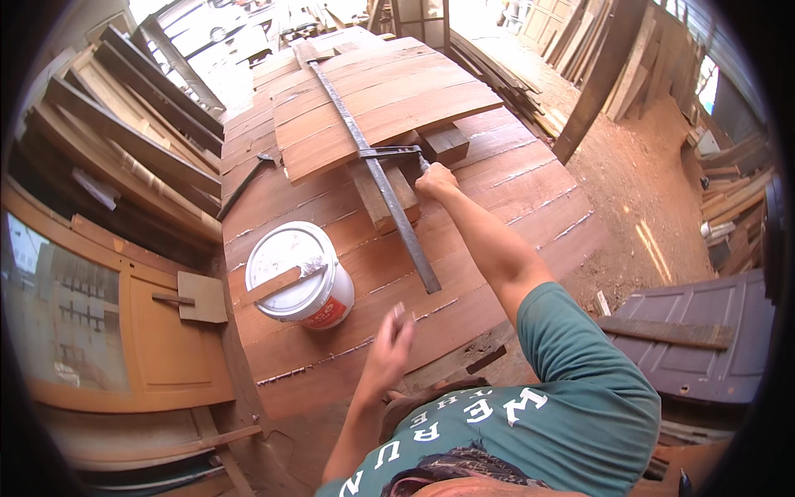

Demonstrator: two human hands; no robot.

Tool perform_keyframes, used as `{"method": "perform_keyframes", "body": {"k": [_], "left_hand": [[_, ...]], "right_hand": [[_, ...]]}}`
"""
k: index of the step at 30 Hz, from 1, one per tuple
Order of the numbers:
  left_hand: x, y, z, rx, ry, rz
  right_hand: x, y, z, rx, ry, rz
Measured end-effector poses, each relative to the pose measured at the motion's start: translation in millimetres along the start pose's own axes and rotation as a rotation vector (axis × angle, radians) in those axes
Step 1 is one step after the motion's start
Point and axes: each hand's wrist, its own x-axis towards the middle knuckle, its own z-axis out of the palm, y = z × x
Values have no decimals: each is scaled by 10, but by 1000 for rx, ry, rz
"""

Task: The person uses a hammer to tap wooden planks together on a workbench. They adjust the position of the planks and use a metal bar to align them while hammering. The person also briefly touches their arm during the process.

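Here, the right hand (435, 180) reaches out at arm's length over the wide top of reddish-brown wooden planks (505, 195), its fingers curled around the handle end of the long grey steel bar clamp (377, 170). The clamp's bar runs diagonally just to the left of that grip, from the far end of the planks down towards the person. Just beyond the grip sits a small dark wooden block (445, 142), and immediately left of it, under the bar, lies a short pale length of timber (383, 199).

The left hand (389, 344) hovers nearer the body, above the near planks, with its fingers pinched on a small pale piece (401, 312), possibly an offcut of wood; the blur makes it hard to say. Left of this hand stands a white plastic bucket (298, 269) with a flat wooden stick (281, 280) lying across its rim. Well beyond the bucket, a dark hammer (248, 178) rests on the planks. A curved panel of joined brown boards (381, 103) lies at the far end, under the clamp bar.
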Motion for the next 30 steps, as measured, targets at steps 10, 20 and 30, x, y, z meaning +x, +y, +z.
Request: {"method": "perform_keyframes", "body": {"k": [10, 20, 30], "left_hand": [[1929, 299, 522, -376, 264, -57], [1960, 400, 545, -376, 263, -116], [1997, 278, 496, -416, 257, -110]], "right_hand": [[217, 134, -32, 7, -116, -57], [446, 406, 109, 434, -288, -177], [273, 414, -68, 843, -550, -58]]}}
